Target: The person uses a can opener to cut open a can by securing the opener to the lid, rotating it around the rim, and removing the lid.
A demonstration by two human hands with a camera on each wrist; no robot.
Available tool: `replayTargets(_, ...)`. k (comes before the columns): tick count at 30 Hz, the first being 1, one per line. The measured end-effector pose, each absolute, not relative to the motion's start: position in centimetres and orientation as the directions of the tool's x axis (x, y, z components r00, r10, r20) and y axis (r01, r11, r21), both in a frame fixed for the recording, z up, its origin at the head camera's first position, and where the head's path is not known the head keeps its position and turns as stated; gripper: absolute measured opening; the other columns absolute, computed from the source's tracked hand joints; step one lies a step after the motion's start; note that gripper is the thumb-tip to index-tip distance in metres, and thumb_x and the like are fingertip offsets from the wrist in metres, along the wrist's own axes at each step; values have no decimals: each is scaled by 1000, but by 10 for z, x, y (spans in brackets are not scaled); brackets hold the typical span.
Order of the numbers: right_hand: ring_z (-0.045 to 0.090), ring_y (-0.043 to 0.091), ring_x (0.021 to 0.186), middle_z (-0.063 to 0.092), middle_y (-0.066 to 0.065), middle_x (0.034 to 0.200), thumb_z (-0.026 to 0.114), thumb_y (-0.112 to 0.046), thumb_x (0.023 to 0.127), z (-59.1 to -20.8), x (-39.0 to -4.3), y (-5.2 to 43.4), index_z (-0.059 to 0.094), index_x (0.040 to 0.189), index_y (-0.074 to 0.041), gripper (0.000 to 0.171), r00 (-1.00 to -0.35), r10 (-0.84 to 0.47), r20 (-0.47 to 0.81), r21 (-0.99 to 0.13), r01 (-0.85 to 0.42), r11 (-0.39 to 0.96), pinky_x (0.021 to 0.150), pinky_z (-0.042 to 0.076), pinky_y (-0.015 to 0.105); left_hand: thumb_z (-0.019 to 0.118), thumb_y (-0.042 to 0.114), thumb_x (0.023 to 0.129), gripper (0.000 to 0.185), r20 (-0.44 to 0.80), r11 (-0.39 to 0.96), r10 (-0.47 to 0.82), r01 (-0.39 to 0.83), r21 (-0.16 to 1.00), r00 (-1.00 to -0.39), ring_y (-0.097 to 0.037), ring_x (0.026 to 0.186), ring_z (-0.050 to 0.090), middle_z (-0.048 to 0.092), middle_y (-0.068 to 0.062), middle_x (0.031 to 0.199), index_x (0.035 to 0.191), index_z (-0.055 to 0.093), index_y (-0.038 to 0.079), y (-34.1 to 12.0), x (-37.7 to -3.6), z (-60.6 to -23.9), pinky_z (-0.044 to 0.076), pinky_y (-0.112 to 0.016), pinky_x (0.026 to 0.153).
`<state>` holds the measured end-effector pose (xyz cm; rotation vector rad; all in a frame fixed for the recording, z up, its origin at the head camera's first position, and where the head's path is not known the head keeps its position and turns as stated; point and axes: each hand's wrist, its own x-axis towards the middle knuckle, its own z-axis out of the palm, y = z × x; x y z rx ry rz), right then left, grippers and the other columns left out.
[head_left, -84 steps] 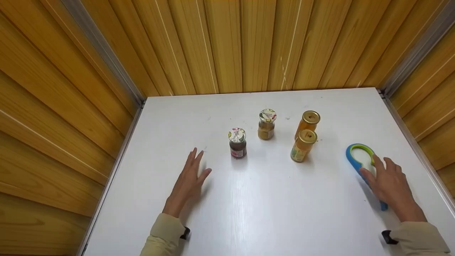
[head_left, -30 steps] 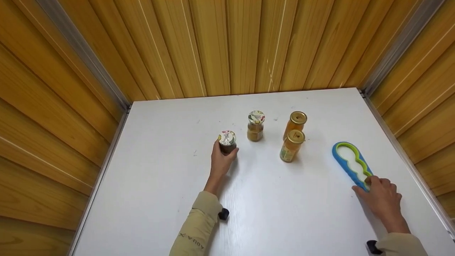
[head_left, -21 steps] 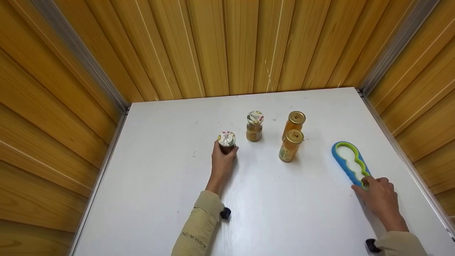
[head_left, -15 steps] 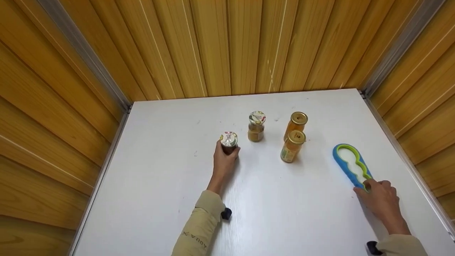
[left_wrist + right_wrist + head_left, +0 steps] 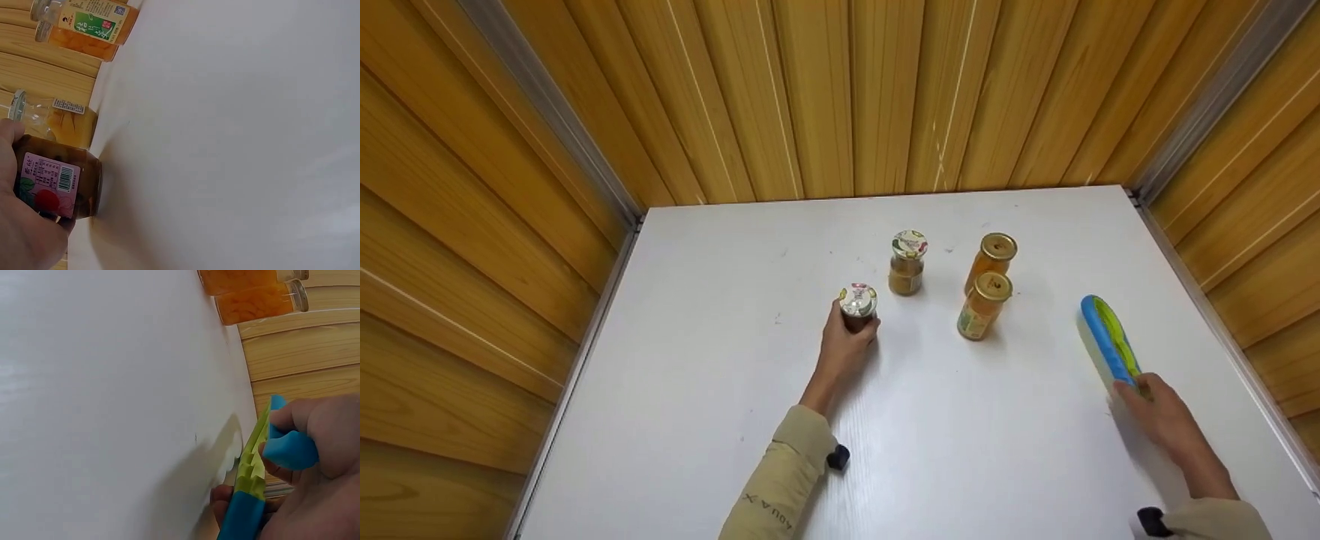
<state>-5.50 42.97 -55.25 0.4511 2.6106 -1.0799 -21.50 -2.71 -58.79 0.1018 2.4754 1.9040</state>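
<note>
Jar and opener in hand
Left hand (image 5: 846, 346) wraps dark jar (image 5: 858, 309): glass, fragile, slick; grip body. Right hand (image 5: 1156, 409) pinches stiff, light opener (image 5: 1107, 341) handle.

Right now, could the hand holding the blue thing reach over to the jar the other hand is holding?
Probably yes: the right hand has bare table between it and the dark jar.

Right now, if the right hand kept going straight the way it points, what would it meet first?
Probably nothing: the right hand, gripping the blue-green jar opener, points up the white table toward the wooden back wall. The two orange jars sit off to its left.
</note>
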Motion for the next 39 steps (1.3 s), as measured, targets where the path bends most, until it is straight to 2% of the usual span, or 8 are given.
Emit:
replayTargets(6, 47, 23, 86, 51, 15, 98, 39, -53, 109, -549, -55, 415, 45, 129, 9, 65, -933, 196, -303, -686, 356, 635, 66, 42, 31, 74, 23, 95, 73, 2, 250, 115, 31, 968, -993, -29, 146, 40, 47, -14, 153, 155, 36, 7, -24, -201, -589, 32, -47, 119)
replayTargets(14, 45, 19, 82, 47, 12, 94, 46, -47, 109, -522, -55, 393, 50, 123, 5, 54, -954, 246, -171, -745, 288, 601, 62, 41, 29, 75, 21, 95, 70, 1, 226, 162, 38, 973, -987, -24, 144, 42, 49, -10, 151, 153, 39, 9, -20, -189, -587, 32, -42, 120)
replayTargets(20, 44, 18, 85, 48, 15, 104, 51, -40, 109, -495, -56, 376, 52, 124, 5, 47, -972, 225, -69, -748, 199, 633, 63, 40, 27, 76, 18, 94, 71, -17, 220, 185, 25, 975, -983, -24, 145, 41, 49, -10, 151, 154, 38, 10, -18, -181, -587, 31, -41, 120)
replayTargets(30, 43, 23, 97, 47, 23, 129, 58, -24, 108, -464, -60, 340, 55, 125, 5, 34, -995, 71, 64, -745, 0, 667, 68, 42, 23, 77, 17, 93, 68, 1, 202, 241, 51, 978, -970, -24, 143, 43, 53, -9, 148, 151, 42, 9, -13, -168, -591, 31, -42, 120)
replayTargets(39, 47, 23, 105, 49, 18, 136, 63, -19, 105, -454, -67, 303, 62, 117, 1, 23, -990, -33, 135, -743, -123, 658, 76, 45, 20, 78, 17, 93, 70, 7, 231, 300, 79, 970, -954, -24, 142, 45, 54, -10, 147, 151, 41, 6, -8, -162, -592, 33, -42, 119)
